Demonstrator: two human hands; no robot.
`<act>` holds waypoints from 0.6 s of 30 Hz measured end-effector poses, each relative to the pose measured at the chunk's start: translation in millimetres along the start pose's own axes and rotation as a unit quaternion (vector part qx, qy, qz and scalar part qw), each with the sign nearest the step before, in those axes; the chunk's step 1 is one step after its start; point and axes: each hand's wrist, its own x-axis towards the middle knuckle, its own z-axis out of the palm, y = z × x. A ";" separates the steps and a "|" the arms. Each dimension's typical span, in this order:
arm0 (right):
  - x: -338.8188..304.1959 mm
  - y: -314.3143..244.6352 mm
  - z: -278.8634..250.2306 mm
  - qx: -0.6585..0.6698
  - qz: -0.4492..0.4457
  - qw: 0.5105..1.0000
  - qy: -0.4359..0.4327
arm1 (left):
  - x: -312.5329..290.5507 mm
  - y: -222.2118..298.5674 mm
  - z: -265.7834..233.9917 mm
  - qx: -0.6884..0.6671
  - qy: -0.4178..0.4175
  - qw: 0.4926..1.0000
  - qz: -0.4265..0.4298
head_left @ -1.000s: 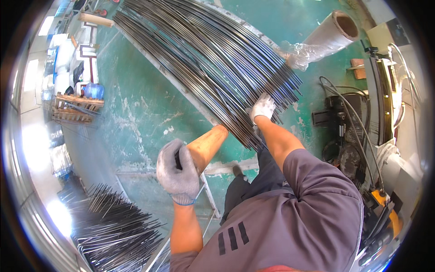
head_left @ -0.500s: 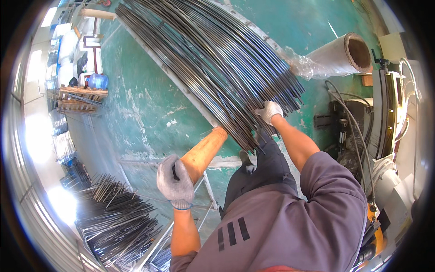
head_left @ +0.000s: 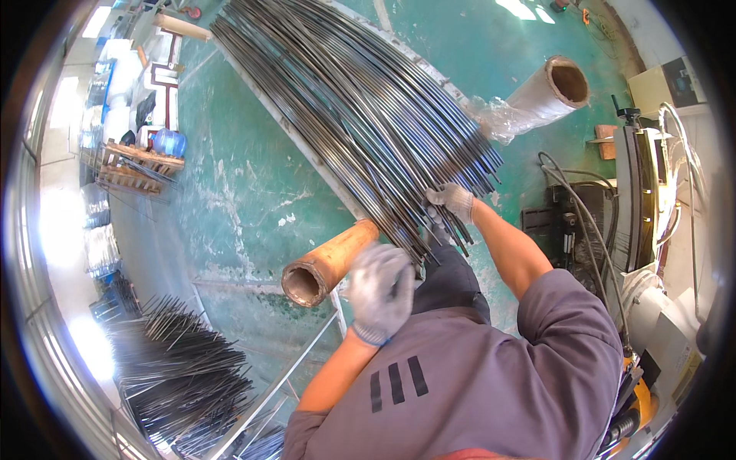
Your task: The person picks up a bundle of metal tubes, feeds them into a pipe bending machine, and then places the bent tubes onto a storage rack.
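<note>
The long metal rods [head_left: 345,115] lie side by side in a big row above the green floor [head_left: 238,192]. The right hand [head_left: 452,201], in a pale glove, has bent fingers at the near ends of the rods; I can't tell if it grips any. The left hand [head_left: 381,290] is blurry, half open and empty, just beside a brown tube [head_left: 337,257].

Wide head-worn fisheye view, steeply downward, shirt [head_left: 468,368] close below, floor [head_left: 245,184] beyond
</note>
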 end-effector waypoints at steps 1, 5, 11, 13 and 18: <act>-15.3 -1.5 8.5 0.016 0.018 1.000 -0.013 | -2.9 -0.3 9.4 -0.070 -0.056 0.996 -0.013; -64.2 43.9 33.9 -0.179 0.010 0.971 0.156 | -44.3 -55.9 55.5 -0.301 -0.096 0.878 -0.360; -226.6 183.8 86.1 -0.474 0.056 0.819 0.319 | -35.6 -127.0 110.1 -0.499 -0.107 0.682 -0.524; -302.1 207.5 136.7 -0.499 0.104 0.794 0.331 | -34.9 -152.0 137.3 -0.593 -0.143 0.608 -0.508; -402.6 355.4 207.5 -0.490 0.114 0.665 0.552 | -52.3 -112.6 152.5 -0.688 -0.146 0.493 -0.513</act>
